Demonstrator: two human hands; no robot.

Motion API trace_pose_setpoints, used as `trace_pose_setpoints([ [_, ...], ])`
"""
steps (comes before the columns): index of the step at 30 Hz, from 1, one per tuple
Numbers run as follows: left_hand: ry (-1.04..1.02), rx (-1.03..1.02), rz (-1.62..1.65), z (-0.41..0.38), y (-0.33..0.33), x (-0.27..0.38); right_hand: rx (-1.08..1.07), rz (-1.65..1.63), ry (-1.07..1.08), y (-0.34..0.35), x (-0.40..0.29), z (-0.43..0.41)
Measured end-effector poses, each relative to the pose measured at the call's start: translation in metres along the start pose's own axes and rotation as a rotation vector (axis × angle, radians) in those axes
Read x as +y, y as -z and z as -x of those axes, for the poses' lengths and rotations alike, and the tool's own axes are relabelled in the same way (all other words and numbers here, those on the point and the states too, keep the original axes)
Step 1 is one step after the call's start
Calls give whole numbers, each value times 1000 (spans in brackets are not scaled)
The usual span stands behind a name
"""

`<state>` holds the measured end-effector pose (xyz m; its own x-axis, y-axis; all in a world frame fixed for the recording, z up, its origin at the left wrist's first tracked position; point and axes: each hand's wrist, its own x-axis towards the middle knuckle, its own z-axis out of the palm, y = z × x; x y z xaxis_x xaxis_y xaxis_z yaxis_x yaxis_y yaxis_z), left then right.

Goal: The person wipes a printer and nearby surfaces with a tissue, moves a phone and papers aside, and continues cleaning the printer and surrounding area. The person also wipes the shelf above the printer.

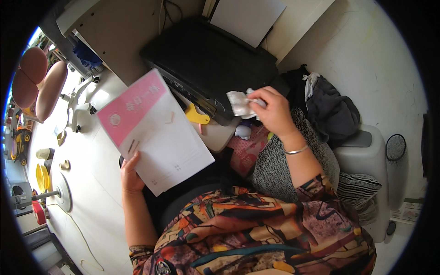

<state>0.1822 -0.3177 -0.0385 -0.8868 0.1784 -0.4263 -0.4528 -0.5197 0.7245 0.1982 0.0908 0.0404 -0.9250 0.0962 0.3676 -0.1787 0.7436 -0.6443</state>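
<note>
My left hand (132,173) grips the lower left edge of a pink and white booklet (161,137), thumb on its front cover. The cover bears printing and a round emblem. In my right hand (275,110) is a crumpled white tissue (239,103), pinched between thumb and fingers. It hovers over the near right corner of a black printer (213,65), whose lid is down. White paper (245,19) stands in the feeder at the printer's back. The booklet's upper right edge overlaps the view of the printer's front.
Beside the printer's front lie a yellow scraper-like tool (197,115) and a small pale figurine (243,131). At right are a grey textured cushion (275,165), a dark cloth bundle (333,103) and a white plastic bin (364,151). A pink swivel chair (51,86) stands at left.
</note>
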Motion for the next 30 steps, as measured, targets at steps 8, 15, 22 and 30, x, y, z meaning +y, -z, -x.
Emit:
trace_pose_setpoints([
  [8, 154, -35, -128, -2, -12, -23, 74, 159, 39, -54, 6, -49],
  [15, 116, 185, -134, 10, -27, -29, 9, 62, 180, -52, -5, -19],
  [22, 154, 191, -108, 18, -28, -42, -62, 170, 139, -71, 3, -75],
  [30, 166, 169, -88, 16, -28, -38, 70, 363, 101, -119, 30, -182],
])
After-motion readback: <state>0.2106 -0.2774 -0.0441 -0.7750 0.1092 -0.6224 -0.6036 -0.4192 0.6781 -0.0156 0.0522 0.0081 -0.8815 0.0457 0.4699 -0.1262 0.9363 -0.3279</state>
